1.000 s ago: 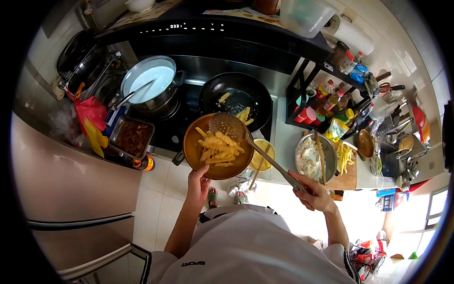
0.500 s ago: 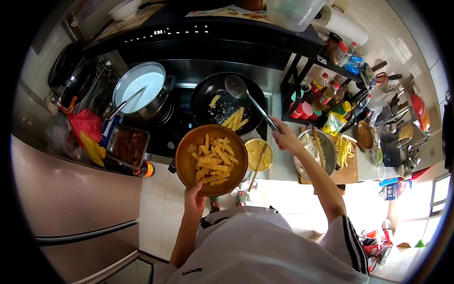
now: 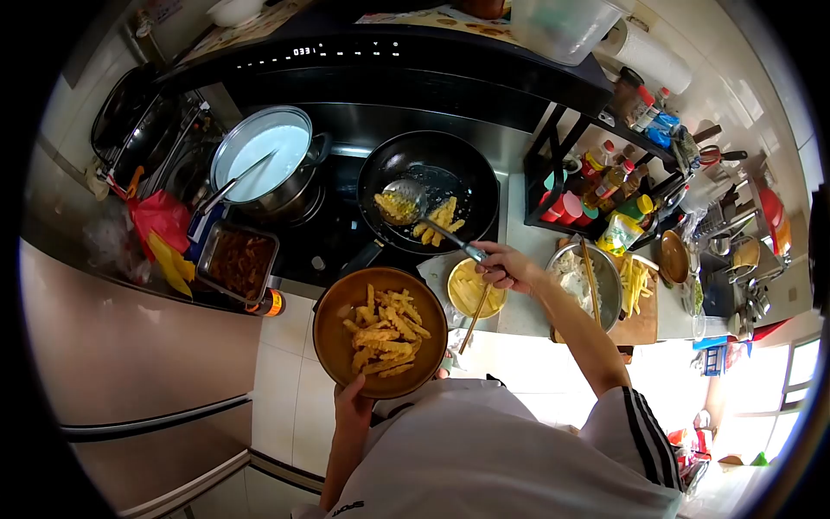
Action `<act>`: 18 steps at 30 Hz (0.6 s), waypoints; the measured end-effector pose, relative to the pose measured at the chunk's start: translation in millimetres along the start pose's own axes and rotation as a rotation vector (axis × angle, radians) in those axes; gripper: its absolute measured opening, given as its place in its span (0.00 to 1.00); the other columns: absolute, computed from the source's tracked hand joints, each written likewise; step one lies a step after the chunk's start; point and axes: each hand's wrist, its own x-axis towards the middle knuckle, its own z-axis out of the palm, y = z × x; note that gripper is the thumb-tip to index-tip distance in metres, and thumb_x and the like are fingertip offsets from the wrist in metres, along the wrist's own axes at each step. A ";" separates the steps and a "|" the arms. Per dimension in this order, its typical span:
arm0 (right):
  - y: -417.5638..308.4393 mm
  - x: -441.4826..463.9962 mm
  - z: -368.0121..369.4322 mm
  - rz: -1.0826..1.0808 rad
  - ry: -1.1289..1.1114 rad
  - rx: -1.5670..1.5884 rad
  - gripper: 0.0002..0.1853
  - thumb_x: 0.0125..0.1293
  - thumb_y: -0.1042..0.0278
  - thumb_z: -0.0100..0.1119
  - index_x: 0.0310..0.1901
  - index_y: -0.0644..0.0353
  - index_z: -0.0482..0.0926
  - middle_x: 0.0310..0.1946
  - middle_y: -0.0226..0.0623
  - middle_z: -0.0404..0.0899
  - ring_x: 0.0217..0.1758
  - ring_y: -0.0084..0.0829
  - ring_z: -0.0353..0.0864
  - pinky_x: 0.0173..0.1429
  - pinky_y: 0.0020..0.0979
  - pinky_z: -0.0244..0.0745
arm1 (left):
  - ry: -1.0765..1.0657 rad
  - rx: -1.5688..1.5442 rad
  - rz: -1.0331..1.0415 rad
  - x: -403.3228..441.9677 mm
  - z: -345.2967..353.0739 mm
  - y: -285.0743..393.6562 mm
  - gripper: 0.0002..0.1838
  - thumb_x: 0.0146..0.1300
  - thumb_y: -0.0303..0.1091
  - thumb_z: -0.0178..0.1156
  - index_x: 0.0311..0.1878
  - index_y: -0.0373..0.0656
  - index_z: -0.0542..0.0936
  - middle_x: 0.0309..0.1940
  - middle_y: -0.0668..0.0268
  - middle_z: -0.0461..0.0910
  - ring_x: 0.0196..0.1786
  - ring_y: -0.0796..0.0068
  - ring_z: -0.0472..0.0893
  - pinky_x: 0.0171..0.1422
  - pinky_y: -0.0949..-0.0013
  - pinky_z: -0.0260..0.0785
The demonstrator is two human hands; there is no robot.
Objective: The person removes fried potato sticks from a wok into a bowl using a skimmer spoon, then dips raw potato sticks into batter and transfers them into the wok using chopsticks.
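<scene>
My left hand (image 3: 352, 404) grips the near rim of a brown bowl (image 3: 333, 368), its thumb over the edge. Battered fried strips (image 3: 386, 333) are heaped inside the bowl. In my right hand (image 3: 510, 266), closed round the handle, is a slotted skimmer (image 3: 419, 195) that reaches into a black frying pan (image 3: 471, 164) on the hob. Some fried pieces lie in the skimmer's head, at the pan's left side. Another small cluster of fried strips (image 3: 441, 219) lies on the pan bottom beside it. The bowl is held in front of the pan, near its handle.
Left of the pan stands a pot (image 3: 285, 195) topped by a basin of whitish liquid with a utensil in it. A container of brown food (image 3: 240, 259) sits nearer. At right are a yellow bowl (image 3: 477, 285), a steel bowl (image 3: 612, 285) with chopsticks, and a cutting board (image 3: 640, 324) with cut strips.
The skimmer has gone from above the pan's far side down into it and now holds fried pieces. My left hand has brought the bowl slightly lower and closer to my body.
</scene>
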 end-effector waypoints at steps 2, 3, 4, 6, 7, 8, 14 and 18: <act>11.0 0.6 -5.7 0.047 -0.170 0.205 0.27 0.66 0.81 0.38 0.68 0.56 0.56 0.32 0.38 0.67 0.17 0.13 0.56 0.14 0.12 0.49 | -0.015 0.015 -0.008 1.1 -5.0 -1.5 0.29 0.60 0.27 0.54 0.65 0.38 0.61 0.62 0.58 0.66 0.64 0.59 0.68 0.67 0.55 0.63; 14.5 -2.0 -5.4 0.043 -0.192 0.261 0.27 0.66 0.81 0.38 0.67 0.56 0.56 0.32 0.39 0.67 0.17 0.13 0.55 0.14 0.11 0.48 | -0.009 0.001 -0.011 0.9 -2.8 -1.0 0.28 0.59 0.26 0.54 0.64 0.37 0.62 0.61 0.58 0.67 0.63 0.60 0.69 0.65 0.56 0.65; 18.0 -4.2 -4.0 0.040 -0.214 0.317 0.26 0.66 0.81 0.37 0.67 0.57 0.56 0.33 0.39 0.67 0.17 0.13 0.55 0.13 0.10 0.48 | -0.003 -0.014 -0.014 0.1 0.7 0.2 0.27 0.59 0.25 0.55 0.63 0.37 0.63 0.59 0.57 0.69 0.61 0.60 0.71 0.63 0.57 0.67; 20.8 -8.6 -3.2 0.030 -0.249 0.390 0.26 0.66 0.81 0.37 0.66 0.58 0.57 0.33 0.40 0.67 0.18 0.13 0.56 0.13 0.10 0.47 | -0.010 -0.008 -0.019 -0.6 1.8 0.6 0.27 0.59 0.26 0.55 0.63 0.36 0.63 0.59 0.57 0.69 0.61 0.61 0.71 0.63 0.57 0.67; 20.6 -11.7 -3.7 0.021 -0.261 0.406 0.26 0.66 0.81 0.37 0.66 0.59 0.57 0.34 0.40 0.67 0.18 0.13 0.56 0.12 0.10 0.48 | -0.025 0.012 -0.020 0.0 0.3 0.9 0.28 0.59 0.27 0.55 0.64 0.37 0.62 0.61 0.57 0.68 0.63 0.60 0.69 0.65 0.57 0.65; 19.7 -15.9 -4.3 0.012 -0.272 0.421 0.26 0.66 0.81 0.37 0.66 0.59 0.57 0.34 0.41 0.67 0.18 0.13 0.56 0.12 0.11 0.48 | -0.041 0.030 -0.022 0.4 -0.3 0.8 0.29 0.59 0.29 0.55 0.65 0.37 0.61 0.62 0.58 0.67 0.64 0.60 0.68 0.67 0.56 0.63; -22.0 -51.1 -21.8 -0.138 0.015 -0.028 0.27 0.64 0.80 0.43 0.65 0.55 0.60 0.30 0.36 0.68 0.17 0.14 0.56 0.13 0.14 0.49 | -0.029 0.058 -0.048 -1.2 2.4 2.3 0.28 0.60 0.30 0.55 0.64 0.37 0.62 0.61 0.58 0.68 0.63 0.62 0.69 0.66 0.57 0.63; -54.4 -62.1 -29.7 -0.239 0.282 -0.430 0.28 0.63 0.75 0.50 0.66 0.54 0.60 0.26 0.31 0.68 0.16 0.15 0.58 0.13 0.18 0.53 | -0.018 0.068 -0.078 -4.8 7.3 5.5 0.28 0.60 0.30 0.55 0.64 0.38 0.63 0.61 0.58 0.68 0.63 0.62 0.69 0.66 0.58 0.64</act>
